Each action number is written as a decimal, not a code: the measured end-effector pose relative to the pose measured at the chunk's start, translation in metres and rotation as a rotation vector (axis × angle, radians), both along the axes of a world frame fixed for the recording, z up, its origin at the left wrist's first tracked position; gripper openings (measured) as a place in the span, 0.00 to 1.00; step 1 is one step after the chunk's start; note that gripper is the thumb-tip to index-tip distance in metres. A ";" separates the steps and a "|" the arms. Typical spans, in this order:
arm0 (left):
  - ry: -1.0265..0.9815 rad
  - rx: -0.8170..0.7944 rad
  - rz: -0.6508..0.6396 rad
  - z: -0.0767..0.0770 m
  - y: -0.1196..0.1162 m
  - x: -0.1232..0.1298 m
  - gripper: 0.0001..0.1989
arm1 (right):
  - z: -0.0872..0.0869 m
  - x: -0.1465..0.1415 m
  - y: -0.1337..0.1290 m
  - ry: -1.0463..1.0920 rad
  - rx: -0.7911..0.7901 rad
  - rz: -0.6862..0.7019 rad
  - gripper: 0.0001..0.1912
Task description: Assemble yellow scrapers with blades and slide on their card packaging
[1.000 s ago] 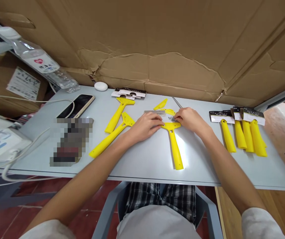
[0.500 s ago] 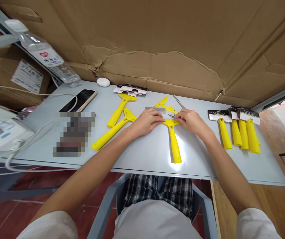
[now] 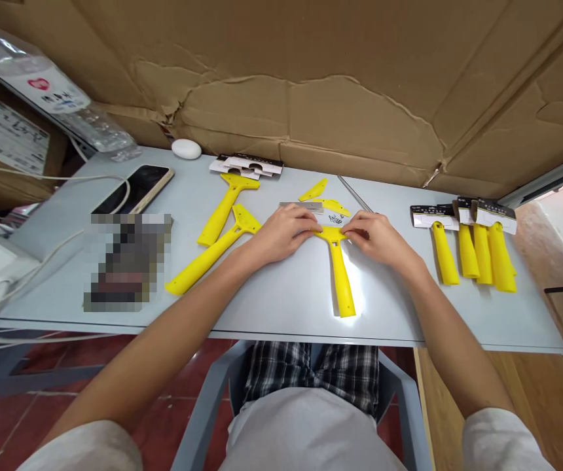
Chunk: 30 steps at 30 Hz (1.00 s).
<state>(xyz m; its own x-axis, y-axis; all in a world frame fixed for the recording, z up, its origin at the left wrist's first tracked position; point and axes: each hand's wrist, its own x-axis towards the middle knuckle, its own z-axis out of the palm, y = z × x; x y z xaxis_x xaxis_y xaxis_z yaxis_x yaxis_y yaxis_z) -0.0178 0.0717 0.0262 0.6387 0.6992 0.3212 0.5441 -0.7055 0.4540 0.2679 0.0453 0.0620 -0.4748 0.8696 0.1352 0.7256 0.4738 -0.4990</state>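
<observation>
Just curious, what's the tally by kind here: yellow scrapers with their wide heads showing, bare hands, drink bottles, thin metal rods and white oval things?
Yellow scrapers with wide heads showing: 3
Bare hands: 2
Drink bottle: 1
Thin metal rod: 1
White oval thing: 1
Total: 8

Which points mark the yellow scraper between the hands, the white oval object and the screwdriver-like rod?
yellow scraper (image 3: pixel 342 281): head view, handle
white oval object (image 3: pixel 186 149): head view, top
rod (image 3: pixel 355 193): head view, shaft
</observation>
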 end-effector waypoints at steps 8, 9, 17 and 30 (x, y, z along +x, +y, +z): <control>0.009 -0.017 0.010 0.003 -0.001 0.000 0.16 | -0.009 0.007 0.004 0.103 0.013 0.038 0.15; 0.008 -0.018 0.011 0.003 -0.001 0.000 0.15 | -0.010 0.007 0.005 0.098 0.017 0.031 0.16; 0.019 -0.042 0.013 0.003 -0.001 0.000 0.15 | -0.011 0.005 0.005 0.058 0.042 0.031 0.20; -0.081 0.031 0.133 0.003 0.000 -0.007 0.15 | -0.010 0.012 0.010 0.109 0.074 0.007 0.17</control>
